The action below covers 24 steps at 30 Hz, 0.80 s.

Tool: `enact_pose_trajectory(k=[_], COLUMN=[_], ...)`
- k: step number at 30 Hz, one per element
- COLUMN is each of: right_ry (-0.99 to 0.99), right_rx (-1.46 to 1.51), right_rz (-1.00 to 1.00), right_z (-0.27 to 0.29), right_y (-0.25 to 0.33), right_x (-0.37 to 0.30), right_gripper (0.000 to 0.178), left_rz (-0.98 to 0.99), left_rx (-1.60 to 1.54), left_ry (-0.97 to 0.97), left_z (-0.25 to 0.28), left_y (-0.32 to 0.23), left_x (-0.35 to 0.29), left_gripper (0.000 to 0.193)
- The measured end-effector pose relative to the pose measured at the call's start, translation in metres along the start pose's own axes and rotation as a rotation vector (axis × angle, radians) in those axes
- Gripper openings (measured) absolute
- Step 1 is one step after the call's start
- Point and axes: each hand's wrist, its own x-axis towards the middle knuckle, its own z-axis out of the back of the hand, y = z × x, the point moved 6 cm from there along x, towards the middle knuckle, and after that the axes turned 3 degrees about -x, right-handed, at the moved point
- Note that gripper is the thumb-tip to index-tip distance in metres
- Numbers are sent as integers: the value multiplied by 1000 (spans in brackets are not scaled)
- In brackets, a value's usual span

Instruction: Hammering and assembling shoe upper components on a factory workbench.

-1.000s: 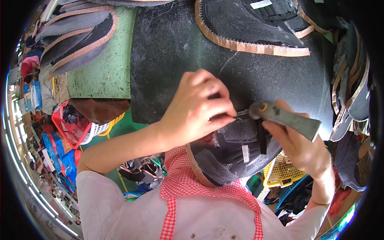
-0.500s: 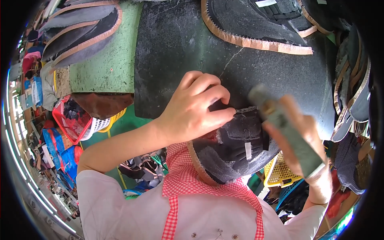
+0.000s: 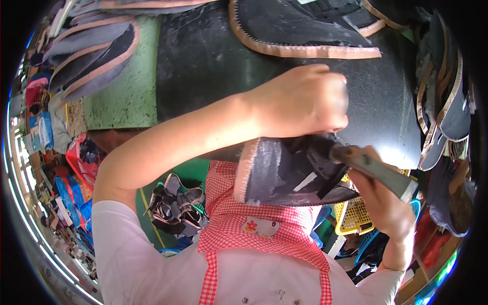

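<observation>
Black sheeting [image 3: 203, 66] overlies the green tabletop [image 3: 122, 96]; at its near edge, the left hand [image 3: 310, 101] clenches a shoe upper [image 3: 274, 175] (black, tan-edged) while the right hand [image 3: 378, 190] grips a hammer [image 3: 381, 171].

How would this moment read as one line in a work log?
Left hand: curled at black stitched piece's top, grip hidden | Right hand: holding hammer | Beyond: tan-edged panel on black work surface

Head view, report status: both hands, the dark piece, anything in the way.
Right hand closed on hammer. Left hand curled at dark piece's upper edge, fingertips hidden. Left hand blocks view of that edge.
</observation>
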Motion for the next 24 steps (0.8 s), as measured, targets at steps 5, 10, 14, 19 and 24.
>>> enact_pose_trajectory(k=[5,10,14,19,24], right_ry=[10,-287,-115,67,-165], right_rx=[86,-18,-42,-34,-100], right_rz=[31,-7,161,180,143], right_z=[-8,17,3,-10,14], right_y=[-24,-18,-25,-19,-12], right_x=[-4,-5,14,16,26], right_gripper=[18,22,29,38,17], left_rz=[52,-93,-108,207,173], left_rx=[-304,-113,-22,-66,-10], left_ry=[58,57,93,-12,-43], left_z=[9,11,9,14,14], left_y=[19,8,-3,1,-2], left_x=[-1,-1,-2,-11,-29], left_gripper=[20,11,10,17,26])
